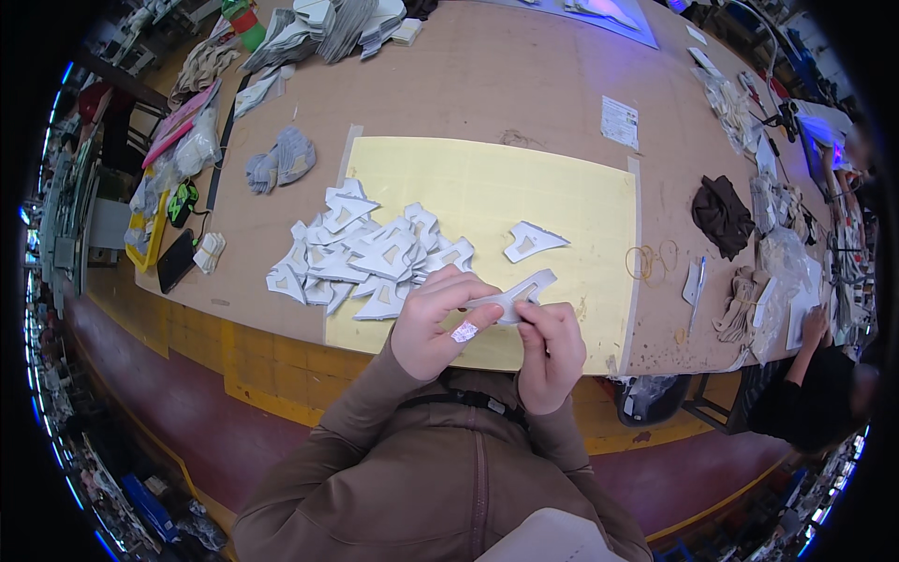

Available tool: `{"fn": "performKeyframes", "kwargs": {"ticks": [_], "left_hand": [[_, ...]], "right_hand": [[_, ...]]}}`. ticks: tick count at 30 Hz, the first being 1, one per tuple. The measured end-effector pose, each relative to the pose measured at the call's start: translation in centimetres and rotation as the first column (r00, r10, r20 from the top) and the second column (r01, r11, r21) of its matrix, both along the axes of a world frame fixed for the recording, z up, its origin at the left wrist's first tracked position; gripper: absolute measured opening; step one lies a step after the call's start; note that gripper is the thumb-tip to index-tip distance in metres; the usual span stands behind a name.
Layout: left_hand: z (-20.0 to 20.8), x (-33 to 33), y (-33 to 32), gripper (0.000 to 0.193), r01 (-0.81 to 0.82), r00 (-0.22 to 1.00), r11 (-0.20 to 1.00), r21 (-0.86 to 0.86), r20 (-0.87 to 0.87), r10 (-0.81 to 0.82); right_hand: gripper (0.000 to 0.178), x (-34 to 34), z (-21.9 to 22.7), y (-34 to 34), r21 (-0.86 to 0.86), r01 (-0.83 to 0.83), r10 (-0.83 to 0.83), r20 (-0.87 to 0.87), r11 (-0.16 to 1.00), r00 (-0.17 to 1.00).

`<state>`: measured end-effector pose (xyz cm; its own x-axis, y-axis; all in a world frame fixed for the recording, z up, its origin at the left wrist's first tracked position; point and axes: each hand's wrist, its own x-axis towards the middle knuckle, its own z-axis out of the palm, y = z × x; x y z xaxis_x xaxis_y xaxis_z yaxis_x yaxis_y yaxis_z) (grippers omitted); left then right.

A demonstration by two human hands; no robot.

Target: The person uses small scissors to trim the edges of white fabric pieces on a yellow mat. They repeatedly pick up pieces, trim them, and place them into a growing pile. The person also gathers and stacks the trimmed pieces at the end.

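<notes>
Between my two hands, above the near part of a yellow sheet (pixel 581 206), is a white cut piece (pixel 512 298) with an opening in it. My left hand (pixel 435 323) is closed on its left end, with a silvery wrap round the thumb. The fingers of my right hand (pixel 551 347) pinch its lower right side. One similar white piece (pixel 534 241) lies alone on the sheet, just beyond my hands. A heap of such pieces (pixel 361 248) spreads to the left, partly on the sheet and partly on the brown table.
Grey gloves (pixel 283 159), a phone (pixel 178 259) and a white bundle (pixel 210 250) lie on the left. Stacked grey-white pieces (pixel 328 28) stand at the back. On the right are rubber bands (pixel 653 260), a pen (pixel 698 295) and dark cloth (pixel 722 215). Another person (pixel 815 393) works at the right edge.
</notes>
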<state>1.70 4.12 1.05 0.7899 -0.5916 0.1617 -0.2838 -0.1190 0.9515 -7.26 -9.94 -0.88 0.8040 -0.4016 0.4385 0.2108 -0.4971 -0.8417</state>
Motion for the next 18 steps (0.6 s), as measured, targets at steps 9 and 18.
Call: {"fn": "performKeyframes", "kwargs": {"ticks": [9,18], "left_hand": [[-1.0,0.1,-0.3,0.016,-0.069,0.996,0.996,0.058,0.052,0.066],[-2.2,0.6,0.0,0.019,-0.103,0.967,0.974,0.204,0.249,0.050]], "right_hand": [[0.028,-0.9,1.6,-0.9,0.105,-0.125,0.123,0.033,0.987,0.992],[0.039,-0.5,2.0,-0.8,0.072,-0.374,0.368,-0.424,0.925,0.827]]}}
